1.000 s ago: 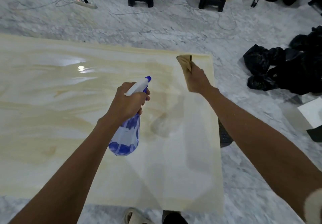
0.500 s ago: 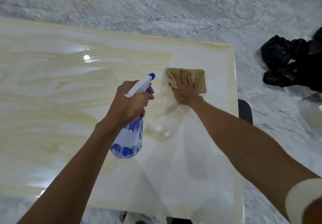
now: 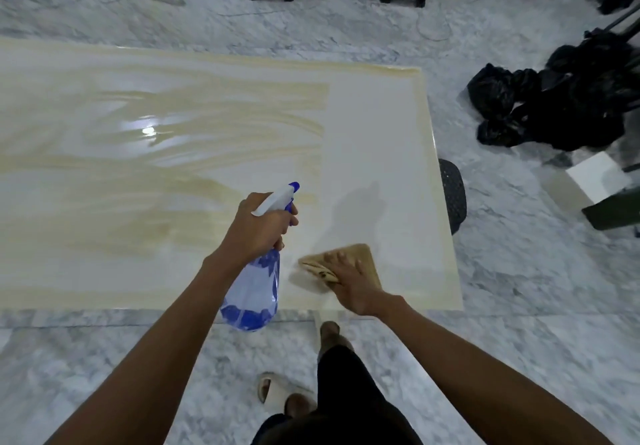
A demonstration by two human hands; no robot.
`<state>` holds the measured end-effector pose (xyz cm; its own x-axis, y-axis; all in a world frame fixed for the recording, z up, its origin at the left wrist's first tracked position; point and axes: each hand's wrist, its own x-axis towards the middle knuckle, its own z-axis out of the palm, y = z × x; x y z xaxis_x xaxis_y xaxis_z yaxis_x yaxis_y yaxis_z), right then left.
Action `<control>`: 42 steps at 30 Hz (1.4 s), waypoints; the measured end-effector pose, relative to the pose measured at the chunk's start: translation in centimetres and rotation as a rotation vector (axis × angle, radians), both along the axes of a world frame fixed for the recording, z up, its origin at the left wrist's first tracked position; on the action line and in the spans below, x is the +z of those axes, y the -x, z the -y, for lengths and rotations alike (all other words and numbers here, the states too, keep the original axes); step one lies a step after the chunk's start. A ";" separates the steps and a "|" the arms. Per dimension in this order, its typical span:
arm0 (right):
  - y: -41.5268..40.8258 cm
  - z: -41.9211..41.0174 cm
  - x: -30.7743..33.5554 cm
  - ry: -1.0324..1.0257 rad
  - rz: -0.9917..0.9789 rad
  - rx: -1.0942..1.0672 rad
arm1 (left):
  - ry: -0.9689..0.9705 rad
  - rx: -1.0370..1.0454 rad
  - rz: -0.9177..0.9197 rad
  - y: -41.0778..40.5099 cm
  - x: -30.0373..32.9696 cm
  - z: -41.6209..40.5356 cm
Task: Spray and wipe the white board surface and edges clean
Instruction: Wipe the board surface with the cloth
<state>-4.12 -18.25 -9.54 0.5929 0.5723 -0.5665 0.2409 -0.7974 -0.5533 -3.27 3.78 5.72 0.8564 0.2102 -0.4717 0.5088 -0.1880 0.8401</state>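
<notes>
Pressing flat w/ fingers spread, the right hand (image 3: pixel 349 283) held a tan cloth (image 3: pixel 363 261) against the white board (image 3: pixel 374 133) near its front-right corner, just inside the near edge. The left hand (image 3: pixel 258 228) was curled round the neck of a spray bottle (image 3: pixel 252 292), white trigger head w/ blue nozzle tip pointing away from the person, clear body w/ blue liquid hanging over the board's near edge. Board surface: yellowish streaks across left and centre, a yellowish band along far and right edges; right portion looked plain white. Board lay over a grey marble floor (image 3: pixel 519 288). Black bags (image 3: pixel 554 105) sat on the floor well apart, to the right. A foot in a pale slipper (image 3: pixel 273 389) stood below the near edge.
</notes>
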 end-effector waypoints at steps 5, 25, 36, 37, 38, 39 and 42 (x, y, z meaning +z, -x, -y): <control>-9.9 -1.0 7.8 -0.252 -0.088 -0.554 | -0.009 -0.018 0.054 -3.3 0.8 -1.6; -39.6 -17.1 -7.2 0.283 0.458 -0.140 | -0.111 0.072 0.048 -18.5 -5.2 -9.9; -7.8 -11.4 -5.8 0.244 0.384 -0.001 | -0.046 0.019 0.032 -5.3 -2.5 -8.9; -4.3 -11.1 -5.2 0.239 0.347 0.023 | -0.024 0.017 0.017 -3.7 -2.5 -8.8; -0.9 -10.8 -4.4 0.239 0.309 0.035 | -0.005 0.009 0.003 -2.3 -2.4 -8.7; 2.0 -10.6 -3.8 0.235 0.287 0.025 | 0.012 0.000 -0.011 -1.0 -2.4 -8.7; 3.6 -10.1 -1.2 0.157 0.088 -0.081 | 0.041 0.000 -0.048 1.0 -2.1 -9.3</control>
<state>-7.73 -8.10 -10.69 0.6849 0.4289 -0.5890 0.2141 -0.8912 -0.4000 -4.26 13.13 3.62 0.8327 0.1901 -0.5201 0.5485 -0.1542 0.8218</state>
